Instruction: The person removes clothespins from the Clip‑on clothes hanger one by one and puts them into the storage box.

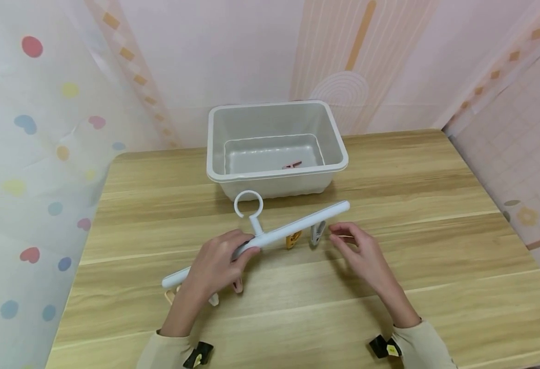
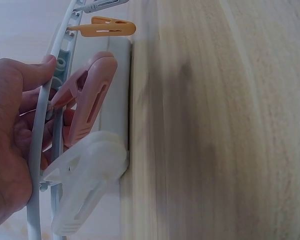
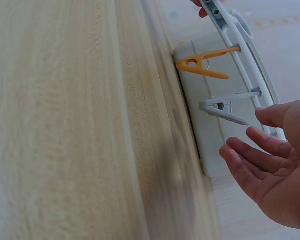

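left hand: the left hand (image 1: 214, 266) gripped the white hanger bar (image 1: 270, 237) near its middle, in the lower centre of the head view, fingers curled round it; in the left wrist view the thumb (image 2: 25, 75) lay over the rail.
right hand: the right hand (image 1: 362, 253) held nothing; its fingers (image 3: 250, 167) were loose and slightly spread, just right of the grey peg.
hanger bar: it was lifted above the wooden table (image 1: 436, 246), its long axis running from the lower left up to the upper right of the head view, the ring hook (image 1: 249, 204) standing up near the middle.
key relation: the grey peg (image 1: 317, 233) hung from the right half of the bar, just left of the right fingertips and apart from them; the right hand was clearly the nearer hand, the left one was well apart from it along the bar.
grey peg axis: in the right wrist view the grey peg (image 3: 225, 109) pointed from the bar down toward the table.
count on bar: i could count four pegs: one grey, one orange peg (image 1: 293, 239), one pink peg (image 2: 87, 102), one white peg (image 2: 85, 192); something beige showed under the left end of the bar, but i could not tell what it was.
bin: one grey bin (image 1: 276, 148) stood behind the bar, in the upper centre, with one small pink peg (image 1: 292, 165) lying on its floor.
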`<control>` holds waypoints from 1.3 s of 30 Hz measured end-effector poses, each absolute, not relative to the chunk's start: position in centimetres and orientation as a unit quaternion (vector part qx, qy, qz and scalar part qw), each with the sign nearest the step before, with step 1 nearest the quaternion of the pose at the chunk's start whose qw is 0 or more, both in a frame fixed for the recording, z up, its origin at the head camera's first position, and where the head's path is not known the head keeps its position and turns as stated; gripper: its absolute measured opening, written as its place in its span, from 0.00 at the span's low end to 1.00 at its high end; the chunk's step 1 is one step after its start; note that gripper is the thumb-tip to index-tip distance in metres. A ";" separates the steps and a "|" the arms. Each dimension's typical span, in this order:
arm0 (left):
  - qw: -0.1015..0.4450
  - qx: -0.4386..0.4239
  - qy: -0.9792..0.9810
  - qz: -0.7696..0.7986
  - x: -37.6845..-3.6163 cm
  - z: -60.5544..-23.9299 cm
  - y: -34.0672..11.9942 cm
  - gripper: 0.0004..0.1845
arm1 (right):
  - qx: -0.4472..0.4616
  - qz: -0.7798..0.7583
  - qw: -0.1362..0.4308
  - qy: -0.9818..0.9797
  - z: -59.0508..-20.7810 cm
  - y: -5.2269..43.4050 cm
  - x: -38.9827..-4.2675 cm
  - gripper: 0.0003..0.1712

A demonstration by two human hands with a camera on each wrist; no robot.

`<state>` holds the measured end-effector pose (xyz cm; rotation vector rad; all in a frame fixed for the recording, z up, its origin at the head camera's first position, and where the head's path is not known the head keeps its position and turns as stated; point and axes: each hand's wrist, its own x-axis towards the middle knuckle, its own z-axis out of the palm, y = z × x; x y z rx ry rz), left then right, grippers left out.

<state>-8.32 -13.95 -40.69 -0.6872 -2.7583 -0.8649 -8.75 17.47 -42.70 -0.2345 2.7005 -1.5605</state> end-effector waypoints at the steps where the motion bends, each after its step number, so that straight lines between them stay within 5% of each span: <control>1: 0.087 -0.231 -0.924 -0.291 -8.3 -40.7 -13.9 0.10 | -0.076 -0.500 0.007 0.863 -42.7 17.5 -8.8 0.16; 28: 0.086 -0.236 -0.920 -0.302 -8.2 -40.6 -13.6 0.11 | -0.080 -0.530 0.071 0.841 -43.1 16.2 -9.3 0.22; 39: 0.095 -0.241 -0.917 -0.303 -8.3 -40.7 -13.7 0.11 | -0.079 -0.590 0.168 0.786 -42.7 16.7 -8.8 0.17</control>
